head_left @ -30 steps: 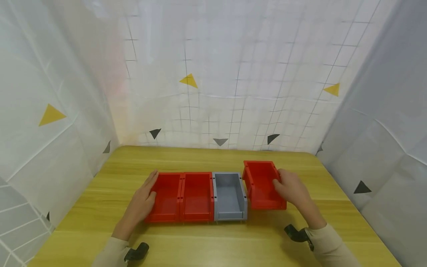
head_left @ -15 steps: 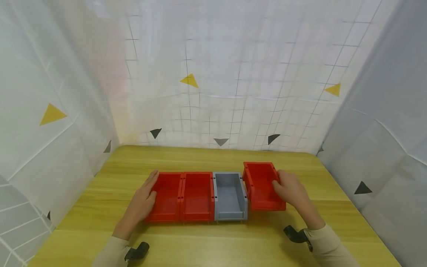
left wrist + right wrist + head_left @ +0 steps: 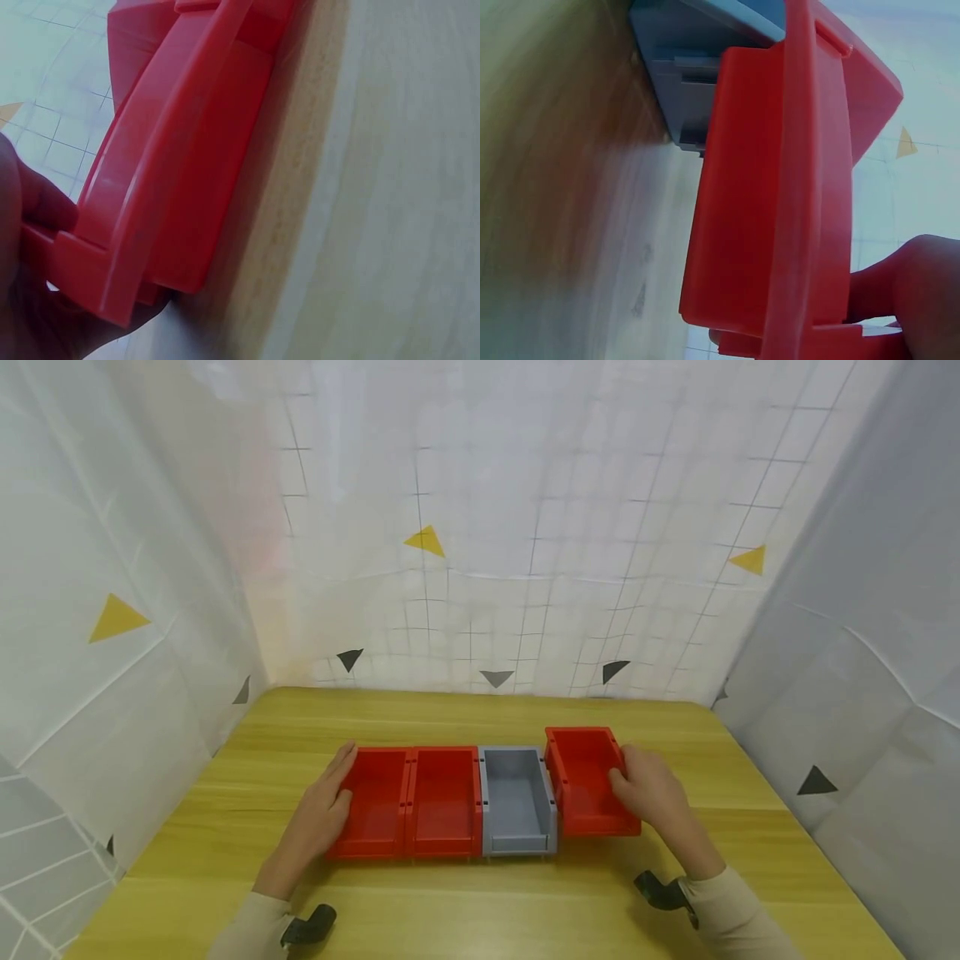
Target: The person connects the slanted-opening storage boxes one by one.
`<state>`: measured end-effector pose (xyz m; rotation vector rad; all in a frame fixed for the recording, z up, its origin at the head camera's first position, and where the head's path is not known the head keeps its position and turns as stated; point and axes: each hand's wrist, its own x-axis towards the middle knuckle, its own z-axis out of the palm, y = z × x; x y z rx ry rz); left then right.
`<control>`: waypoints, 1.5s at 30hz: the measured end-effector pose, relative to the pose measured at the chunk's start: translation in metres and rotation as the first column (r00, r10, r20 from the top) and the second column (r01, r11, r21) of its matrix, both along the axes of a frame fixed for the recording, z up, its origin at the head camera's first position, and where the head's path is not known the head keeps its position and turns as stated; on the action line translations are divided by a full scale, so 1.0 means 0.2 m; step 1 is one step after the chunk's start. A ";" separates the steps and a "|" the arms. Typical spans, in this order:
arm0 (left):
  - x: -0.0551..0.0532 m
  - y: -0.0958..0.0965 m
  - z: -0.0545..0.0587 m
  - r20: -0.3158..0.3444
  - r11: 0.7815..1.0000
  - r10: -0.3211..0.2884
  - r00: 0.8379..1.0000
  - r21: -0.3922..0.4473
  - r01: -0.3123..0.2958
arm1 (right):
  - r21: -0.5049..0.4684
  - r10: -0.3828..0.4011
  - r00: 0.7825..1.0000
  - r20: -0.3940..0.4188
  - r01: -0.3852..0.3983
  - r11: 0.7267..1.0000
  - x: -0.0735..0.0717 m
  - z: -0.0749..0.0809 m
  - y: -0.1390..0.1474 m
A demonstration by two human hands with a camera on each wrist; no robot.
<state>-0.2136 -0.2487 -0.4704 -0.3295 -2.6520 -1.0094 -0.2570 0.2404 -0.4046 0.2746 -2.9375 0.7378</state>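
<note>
In the head view, a row of storage bins stands on the table: a left red bin (image 3: 372, 797), a middle red bin (image 3: 444, 797) and a grey bin (image 3: 514, 802), side by side. My left hand (image 3: 318, 814) grips the left red bin's outer wall, thumb over the rim. At the row's right end, my right hand (image 3: 651, 785) holds another red bin (image 3: 592, 781) by its right wall, thumb inside. In the right wrist view, that held red bin (image 3: 742, 202) is raised off the table beside the grey bin (image 3: 679, 82). The left wrist view shows the left bin's front (image 3: 202, 172).
Bare wood tabletop (image 3: 480, 902) runs in front of the row and behind it. White sheeting (image 3: 480, 527) with grid lines and triangle marks encloses the table at the back and sides. A dark wrist camera mount (image 3: 663, 891) sits at the right sleeve.
The held red bin has come slightly nearer and lower, and a little left, with my right hand. My left hand and the other bins have stayed where they were.
</note>
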 end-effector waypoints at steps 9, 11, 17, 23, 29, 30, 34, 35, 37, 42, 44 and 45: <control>0.00 0.00 0.00 -0.004 1.000 -0.002 1.000 0.004 0.002 | 0.069 -0.025 0.999 0.042 0.022 0.997 0.00 0.01 -0.01; 0.00 0.00 0.00 -0.007 1.000 -0.002 1.000 0.004 0.002 | 0.087 -0.039 0.998 0.044 0.035 0.996 0.00 0.02 -0.01; 0.00 0.00 0.00 -0.005 1.000 -0.001 1.000 -0.004 0.000 | 0.127 -0.097 0.994 -0.041 0.101 0.987 -0.01 0.06 -0.08; 0.00 -0.01 -0.01 0.022 1.000 0.001 1.000 0.002 -0.001 | 0.059 -0.004 0.994 -0.112 0.011 0.998 -0.04 0.08 -0.23; -0.01 -0.01 -0.02 0.023 1.000 0.002 1.000 0.000 -0.002 | 0.013 0.148 0.983 -0.106 -0.147 0.989 -0.07 0.08 -0.37; -0.01 -0.01 -0.02 0.023 1.000 0.004 1.000 0.001 -0.004 | 0.016 0.171 0.979 -0.115 -0.171 0.985 -0.08 0.08 -0.39; 0.00 -0.01 -0.01 0.028 1.000 0.005 1.000 0.001 -0.005 | 0.022 0.240 0.959 -0.151 -0.239 0.971 -0.13 0.05 -0.44; 0.00 -0.01 -0.01 0.031 1.000 0.005 1.000 0.002 -0.005 | 0.027 0.253 0.954 -0.163 -0.252 0.967 -0.14 0.05 -0.45; 0.00 -0.01 -0.01 0.033 1.000 0.004 0.999 0.005 -0.005 | 0.038 0.264 0.950 -0.166 -0.261 0.964 -0.15 0.04 -0.47; 0.00 -0.01 -0.01 0.034 1.000 0.005 0.999 0.008 -0.005 | 0.078 0.263 0.955 -0.134 -0.254 0.964 -0.17 0.03 -0.51; 0.00 -0.01 -0.01 0.030 1.000 0.004 1.000 0.009 -0.004 | 0.094 0.259 0.958 -0.122 -0.249 0.964 -0.18 0.02 -0.52; 0.00 -0.01 -0.01 0.028 1.000 0.003 1.000 0.010 -0.003 | 0.099 0.257 0.960 -0.113 -0.247 0.964 -0.18 0.02 -0.52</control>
